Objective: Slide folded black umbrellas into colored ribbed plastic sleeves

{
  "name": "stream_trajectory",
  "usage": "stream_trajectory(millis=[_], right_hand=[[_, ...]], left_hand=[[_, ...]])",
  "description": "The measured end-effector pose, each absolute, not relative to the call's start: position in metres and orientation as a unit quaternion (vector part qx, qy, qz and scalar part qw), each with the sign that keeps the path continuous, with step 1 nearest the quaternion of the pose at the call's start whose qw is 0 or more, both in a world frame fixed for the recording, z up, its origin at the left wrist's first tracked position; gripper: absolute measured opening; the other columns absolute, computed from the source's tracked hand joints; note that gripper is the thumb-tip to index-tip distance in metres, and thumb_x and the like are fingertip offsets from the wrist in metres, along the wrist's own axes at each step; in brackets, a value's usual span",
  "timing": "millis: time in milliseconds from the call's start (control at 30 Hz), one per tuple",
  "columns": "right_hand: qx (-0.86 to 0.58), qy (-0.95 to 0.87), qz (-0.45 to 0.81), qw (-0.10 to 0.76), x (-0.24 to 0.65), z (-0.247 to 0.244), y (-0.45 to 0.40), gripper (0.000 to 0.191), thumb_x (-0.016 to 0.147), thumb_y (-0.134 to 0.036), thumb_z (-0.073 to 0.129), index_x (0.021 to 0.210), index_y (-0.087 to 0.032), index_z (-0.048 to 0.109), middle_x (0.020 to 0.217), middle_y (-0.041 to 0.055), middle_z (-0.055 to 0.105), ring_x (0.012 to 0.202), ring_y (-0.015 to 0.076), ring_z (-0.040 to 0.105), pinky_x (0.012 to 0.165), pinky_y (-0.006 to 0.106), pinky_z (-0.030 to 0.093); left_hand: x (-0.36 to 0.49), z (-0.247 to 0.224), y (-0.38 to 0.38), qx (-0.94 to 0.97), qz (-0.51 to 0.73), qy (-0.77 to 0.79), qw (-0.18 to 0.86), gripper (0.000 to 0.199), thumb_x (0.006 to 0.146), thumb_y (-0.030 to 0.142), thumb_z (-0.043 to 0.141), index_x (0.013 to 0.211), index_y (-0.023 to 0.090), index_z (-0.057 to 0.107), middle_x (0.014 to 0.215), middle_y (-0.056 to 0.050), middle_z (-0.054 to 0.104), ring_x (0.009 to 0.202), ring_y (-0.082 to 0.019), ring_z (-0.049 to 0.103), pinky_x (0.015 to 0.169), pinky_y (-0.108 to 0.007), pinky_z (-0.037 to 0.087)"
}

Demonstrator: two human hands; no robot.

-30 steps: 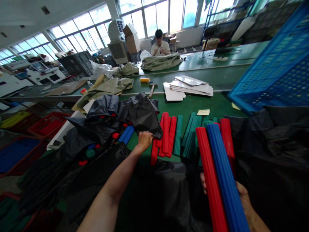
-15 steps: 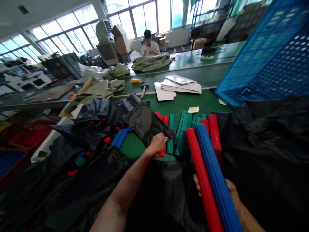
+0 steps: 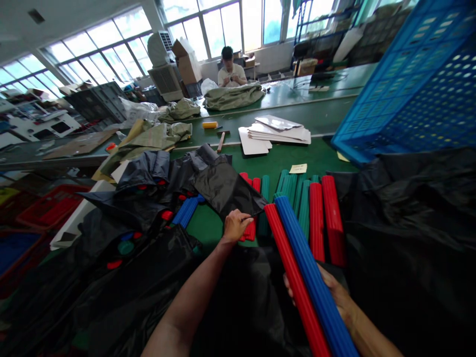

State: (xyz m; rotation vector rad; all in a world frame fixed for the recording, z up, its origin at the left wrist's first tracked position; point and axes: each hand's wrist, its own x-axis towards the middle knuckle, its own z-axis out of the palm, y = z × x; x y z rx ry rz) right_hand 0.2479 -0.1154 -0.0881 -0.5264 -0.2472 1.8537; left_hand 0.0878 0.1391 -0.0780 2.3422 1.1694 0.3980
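Gripping a long red ribbed plastic tube (image 3: 288, 258) and a long blue ribbed plastic tube (image 3: 303, 248) side by side, the right hand (image 3: 330, 290) curls closed around them from below, and both tubes slant up toward the left hand (image 3: 235, 226). That hand, its fingers loosely bent, rests at the edge of a crumpled black plastic sheet (image 3: 225, 191); I cannot tell whether it has hold of the sheet. Just beyond it, red ribbed tubes (image 3: 250, 230) lie partly under the sheet on the green table (image 3: 208, 230). Ahead of the right hand sit teal ribbed tubes (image 3: 303, 210) and two red ribbed tubes (image 3: 333, 220), while short blue ribbed tubes (image 3: 185, 210) lie left of the left hand.
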Motion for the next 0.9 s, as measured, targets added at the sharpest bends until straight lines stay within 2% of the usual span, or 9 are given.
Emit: stream_trajectory(millis=[100,267,400,567,633,733,833,900], right_hand=[[-0.223,-0.107,0.794,0.555,0.244,-0.088,-0.110,0.053,0.075,-0.047,0.067,0.117,-0.016,0.058,0.108,0.0170,0.067,0.093,0.0278,0.067,0.084,0.044,0.051],[-0.227,-0.130,0.792,0.551,0.239,-0.079,-0.092,0.053,0.071,-0.047,0.072,0.114,-0.020,0.056,0.101,0.0144,0.069,0.088,0.0282,0.068,0.077,0.045,0.053],[-0.234,-0.149,0.789,0.548,0.238,-0.076,-0.084,0.053,0.071,-0.049,0.072,0.113,-0.020,0.056,0.098,0.0138,0.070,0.087,0.0288,0.068,0.074,0.045,0.054],[-0.243,-0.172,0.795,0.528,0.239,-0.073,-0.083,0.057,0.071,-0.049,0.070,0.115,-0.018,0.054,0.099,0.0166,0.069,0.085,0.0301,0.069,0.072,0.045,0.054],[-0.249,-0.185,0.794,0.523,0.238,-0.069,-0.081,0.059,0.071,-0.049,0.071,0.116,-0.017,0.053,0.098,0.0177,0.069,0.085,0.0307,0.069,0.069,0.044,0.055],[-0.259,-0.199,0.794,0.513,0.236,-0.061,-0.077,0.061,0.069,-0.046,0.072,0.117,-0.014,0.053,0.092,0.0169,0.070,0.080,0.0294,0.070,0.065,0.040,0.056],[-0.281,-0.199,0.791,0.505,0.235,-0.053,-0.072,0.061,0.069,-0.039,0.073,0.120,-0.013,0.052,0.085,0.0130,0.071,0.073,0.0252,0.070,0.065,0.038,0.056],[-0.294,-0.200,0.791,0.498,0.235,-0.050,-0.070,0.059,0.069,-0.036,0.074,0.119,-0.012,0.053,0.084,0.0121,0.071,0.071,0.0238,0.070,0.065,0.037,0.056]], left_hand=[[0.084,-0.079,0.146,0.838,0.164,0.423,0.302,0.023,0.085,0.036,0.056,0.090,0.023,0.074,0.077,-0.001,0.061,0.076,-0.012,0.056,0.071,-0.023,0.040],[0.081,-0.076,0.152,0.843,0.153,0.398,0.329,0.035,0.085,0.032,0.049,0.060,0.018,0.069,0.060,0.002,0.056,0.066,-0.011,0.053,0.066,-0.021,0.038],[0.084,-0.067,0.159,0.836,0.149,0.406,0.337,0.026,0.081,0.026,0.051,0.068,0.017,0.071,0.065,0.002,0.063,0.066,-0.011,0.056,0.064,-0.021,0.040],[0.087,-0.038,0.170,0.825,0.184,0.423,0.326,0.031,0.087,0.032,0.045,0.083,0.016,0.071,0.073,0.000,0.067,0.073,-0.014,0.060,0.065,-0.022,0.041],[0.086,-0.022,0.173,0.834,0.199,0.429,0.284,0.029,0.089,0.032,0.045,0.087,0.017,0.070,0.081,-0.002,0.069,0.077,-0.014,0.061,0.068,-0.023,0.041],[0.082,0.000,0.173,0.886,0.185,0.401,0.140,0.028,0.091,0.028,0.043,0.090,0.018,0.069,0.089,-0.006,0.068,0.083,-0.016,0.060,0.077,-0.026,0.041],[0.081,0.017,0.169,0.941,0.141,0.309,-0.001,0.030,0.093,0.026,0.038,0.089,0.019,0.067,0.085,-0.008,0.065,0.083,-0.019,0.057,0.077,-0.031,0.039],[0.082,0.025,0.166,0.956,0.140,0.255,-0.043,0.031,0.094,0.026,0.035,0.090,0.019,0.066,0.082,-0.008,0.062,0.081,-0.019,0.054,0.076,-0.032,0.038]])
